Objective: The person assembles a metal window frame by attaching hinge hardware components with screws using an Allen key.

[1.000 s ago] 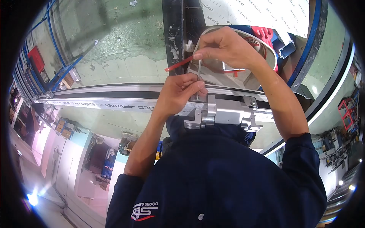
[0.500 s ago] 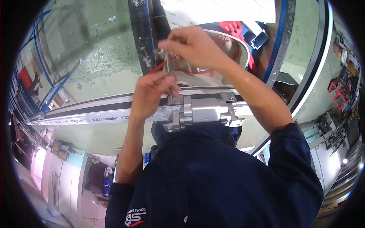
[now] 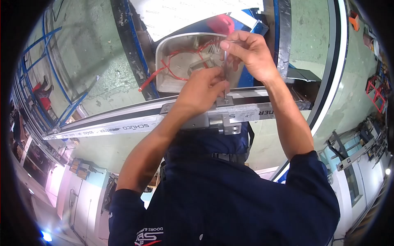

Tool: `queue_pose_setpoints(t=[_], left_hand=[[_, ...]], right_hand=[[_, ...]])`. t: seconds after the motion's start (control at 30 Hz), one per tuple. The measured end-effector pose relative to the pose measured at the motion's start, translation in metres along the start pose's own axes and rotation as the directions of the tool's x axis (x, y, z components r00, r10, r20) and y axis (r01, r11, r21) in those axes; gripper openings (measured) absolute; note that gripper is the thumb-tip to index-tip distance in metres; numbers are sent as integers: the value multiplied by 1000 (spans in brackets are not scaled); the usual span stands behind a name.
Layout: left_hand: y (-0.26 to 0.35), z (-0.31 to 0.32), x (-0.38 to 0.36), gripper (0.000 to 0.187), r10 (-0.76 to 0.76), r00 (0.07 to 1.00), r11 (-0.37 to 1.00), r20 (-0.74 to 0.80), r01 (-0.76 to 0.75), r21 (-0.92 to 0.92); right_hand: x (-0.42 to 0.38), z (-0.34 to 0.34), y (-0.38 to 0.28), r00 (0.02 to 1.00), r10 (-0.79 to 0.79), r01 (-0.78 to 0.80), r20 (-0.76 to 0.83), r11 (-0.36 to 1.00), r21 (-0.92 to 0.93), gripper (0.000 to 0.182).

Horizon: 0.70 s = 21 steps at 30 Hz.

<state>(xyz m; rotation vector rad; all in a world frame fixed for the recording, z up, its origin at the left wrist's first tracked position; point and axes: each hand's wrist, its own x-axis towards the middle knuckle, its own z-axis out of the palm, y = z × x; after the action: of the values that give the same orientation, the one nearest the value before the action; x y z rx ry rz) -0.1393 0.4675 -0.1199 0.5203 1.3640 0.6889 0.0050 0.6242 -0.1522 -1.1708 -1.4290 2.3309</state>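
A: Head view. Where's the slim metal rod (image 3: 225, 61)?
B: Between both hands. Right hand (image 3: 250, 53) pinches the top end, thumb and finger; left hand (image 3: 203, 90) closes on the lower shaft.
A: Axis?
B: Near-vertical in view, lower end pointing at the metal bracket (image 3: 229, 100) on the aluminium profile (image 3: 115, 129). Tip contact: can't tell.
A: Text?
B: "SCHÜCO" and "PARTNER" on the profile; "DOORS &" upside down on the navy shirt (image 3: 246, 197).
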Motion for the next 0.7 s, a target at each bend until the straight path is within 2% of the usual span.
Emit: queue_pose_setpoints(t=[0.1, 0.23, 0.27, 0.33, 0.43, 0.47, 0.5, 0.53, 0.57, 0.7], left_hand=[[3, 5, -2, 19, -25, 1000, 999, -8, 24, -45], [3, 4, -4, 21, -71, 997, 996, -6, 71, -47], [2, 4, -3, 22, -90, 996, 995, -2, 90, -34], [1, 4, -2, 24, -94, 996, 996, -5, 94, 11], [-1, 6, 3, 26, -113, 992, 993, -49, 115, 31], [-1, 7, 4, 27, -122, 990, 992, -69, 124, 29], [1, 6, 4, 26, -158, 987, 987, -42, 159, 15], [6, 5, 5, 25, -192, 981, 981, -15, 192, 3], [8, 4, 5, 25, -224, 975, 975, 9, 224, -7], [2, 4, 7, 25, -158, 987, 983, 3, 158, -90]], right_hand=[[-1, -2, 6, 1000, -25, 25, -8, 1000, 10, 24], [0, -4, -5, 994, -104, 109, 32, 970, -216, 24], [1, -2, -7, 981, -193, 175, -10, 908, -380, 27], [-1, 6, -10, 928, -370, 242, -50, 697, -675, 33], [0, 20, -5, 891, -451, 292, -46, 648, -704, 35], [1, 16, -4, 911, -412, 284, -24, 668, -688, 35], [1, 12, -3, 963, -269, 222, -22, 837, -500, 34], [3, 7, -3, 992, -126, 126, 17, 950, -287, 35], [5, 4, -3, 996, 5, 0, 89, 998, -65, 36], [10, 1, 0, 977, 112, -120, 182, 992, 36, 37]])
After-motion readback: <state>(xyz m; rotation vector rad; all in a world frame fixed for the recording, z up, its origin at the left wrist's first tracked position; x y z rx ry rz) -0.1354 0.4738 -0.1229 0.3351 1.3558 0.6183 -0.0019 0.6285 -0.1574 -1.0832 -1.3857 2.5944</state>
